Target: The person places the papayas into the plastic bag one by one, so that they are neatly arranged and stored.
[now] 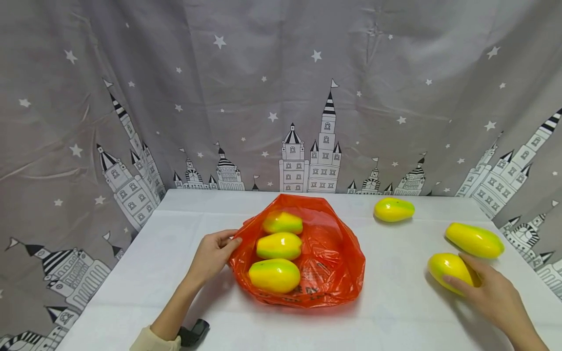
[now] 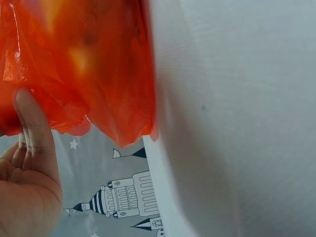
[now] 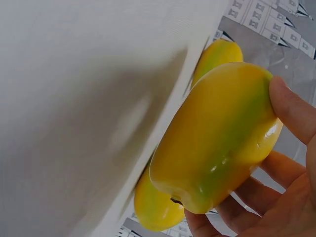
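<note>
A red plastic bag (image 1: 327,243) lies with its mouth spread wide, and three yellow-green papayas (image 1: 281,246) rest in a column along its left inner side. My left hand (image 1: 215,256) pinches the bag's left rim between thumb and fingers; in the left wrist view the thumb (image 2: 34,118) lies against the red film. Over on the right, my right hand (image 1: 496,292) grips another papaya (image 1: 448,273), its thumb and fingers around the fruit. In the right wrist view this held papaya (image 3: 212,143) shows its dark stem end; whether it touches the table cannot be told.
Just behind the right hand lies a loose papaya (image 1: 475,240), and one more papaya (image 1: 393,209) sits near the table's back edge. A white cloth covers the table (image 1: 386,312). Behind it hangs a grey curtain (image 1: 246,87) with castles and stars. A black wrist device (image 1: 194,333) is by the left sleeve.
</note>
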`<state>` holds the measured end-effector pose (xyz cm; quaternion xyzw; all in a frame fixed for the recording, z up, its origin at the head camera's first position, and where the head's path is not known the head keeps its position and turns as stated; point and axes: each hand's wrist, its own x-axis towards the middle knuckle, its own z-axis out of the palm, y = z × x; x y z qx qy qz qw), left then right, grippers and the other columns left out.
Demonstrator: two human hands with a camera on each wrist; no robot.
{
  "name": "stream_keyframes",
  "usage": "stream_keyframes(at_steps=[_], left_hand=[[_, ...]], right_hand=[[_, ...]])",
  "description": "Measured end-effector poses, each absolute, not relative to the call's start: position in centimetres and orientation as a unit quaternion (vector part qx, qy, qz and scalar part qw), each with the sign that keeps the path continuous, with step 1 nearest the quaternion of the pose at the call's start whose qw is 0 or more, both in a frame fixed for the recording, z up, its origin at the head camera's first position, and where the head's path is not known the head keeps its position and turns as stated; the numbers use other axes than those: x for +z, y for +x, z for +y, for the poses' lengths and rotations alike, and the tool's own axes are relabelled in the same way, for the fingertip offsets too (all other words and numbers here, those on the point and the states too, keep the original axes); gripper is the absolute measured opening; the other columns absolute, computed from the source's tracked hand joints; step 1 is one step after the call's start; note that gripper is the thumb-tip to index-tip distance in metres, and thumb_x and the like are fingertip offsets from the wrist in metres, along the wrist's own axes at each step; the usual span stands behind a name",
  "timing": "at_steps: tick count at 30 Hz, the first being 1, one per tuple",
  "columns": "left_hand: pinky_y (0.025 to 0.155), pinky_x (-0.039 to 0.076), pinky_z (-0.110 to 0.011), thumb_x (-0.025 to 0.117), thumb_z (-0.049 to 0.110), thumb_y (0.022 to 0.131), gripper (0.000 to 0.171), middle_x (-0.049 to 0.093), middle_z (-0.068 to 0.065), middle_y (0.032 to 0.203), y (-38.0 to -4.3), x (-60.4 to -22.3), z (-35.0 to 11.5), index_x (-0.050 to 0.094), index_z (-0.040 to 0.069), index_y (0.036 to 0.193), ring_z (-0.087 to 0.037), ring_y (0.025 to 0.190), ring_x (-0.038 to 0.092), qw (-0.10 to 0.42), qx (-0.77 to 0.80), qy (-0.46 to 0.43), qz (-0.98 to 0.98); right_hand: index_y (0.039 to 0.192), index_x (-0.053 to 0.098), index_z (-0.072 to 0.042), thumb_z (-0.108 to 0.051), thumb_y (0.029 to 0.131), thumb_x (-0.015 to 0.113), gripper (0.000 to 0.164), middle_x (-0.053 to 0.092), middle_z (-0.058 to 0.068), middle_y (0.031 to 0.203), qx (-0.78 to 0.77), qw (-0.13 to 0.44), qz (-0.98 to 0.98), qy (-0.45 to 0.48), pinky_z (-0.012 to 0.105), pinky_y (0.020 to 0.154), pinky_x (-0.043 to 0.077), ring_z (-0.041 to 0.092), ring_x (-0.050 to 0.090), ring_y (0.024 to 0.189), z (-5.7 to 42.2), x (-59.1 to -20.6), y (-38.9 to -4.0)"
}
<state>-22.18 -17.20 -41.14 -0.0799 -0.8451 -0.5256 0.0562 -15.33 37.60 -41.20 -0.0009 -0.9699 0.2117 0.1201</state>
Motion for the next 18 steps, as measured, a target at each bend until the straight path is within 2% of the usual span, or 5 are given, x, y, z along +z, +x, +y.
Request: stream_keyframes(at_steps=[4,12,18], left_hand=[[0.053,0.052,-0.027,0.059,0.012,0.098,0.03,0.067,-0.007,0.073,-22.1,-41.1,-17.1,0.065,-0.004,0.122,-0.021,0.055,0.058,0.054,-0.53,-0.076,-0.843],[0.055,0.053,-0.026,0.059,0.012,0.098,0.03,0.067,-0.008,0.073,-22.1,-40.8,-17.0,0.065,-0.003,0.123,-0.023,0.056,0.059,0.052,-0.538,-0.072,-0.838],[0.055,0.053,-0.025,0.06,0.013,0.098,0.031,0.068,-0.008,0.075,-22.0,-40.8,-17.0,0.064,-0.005,0.124,-0.021,0.056,0.059,0.047,-0.544,-0.069,-0.835]], right_hand=[[0.133,0.05,0.01,-0.036,0.086,0.076,0.071,0.049,0.039,0.128,0.216,0.122,-0.969,0.003,0.067,0.08,0.038,0.058,0.049,0.105,37.1,-40.9,-15.2],[0.132,0.051,0.01,-0.038,0.085,0.077,0.072,0.05,0.04,0.127,0.21,0.118,-0.971,-0.001,0.066,0.078,0.041,0.056,0.052,0.102,36.3,-40.4,-14.8],[0.132,0.051,0.009,-0.039,0.085,0.077,0.072,0.052,0.038,0.125,0.207,0.116,-0.972,0.001,0.062,0.075,0.043,0.047,0.055,0.092,35.7,-39.8,-14.6]])
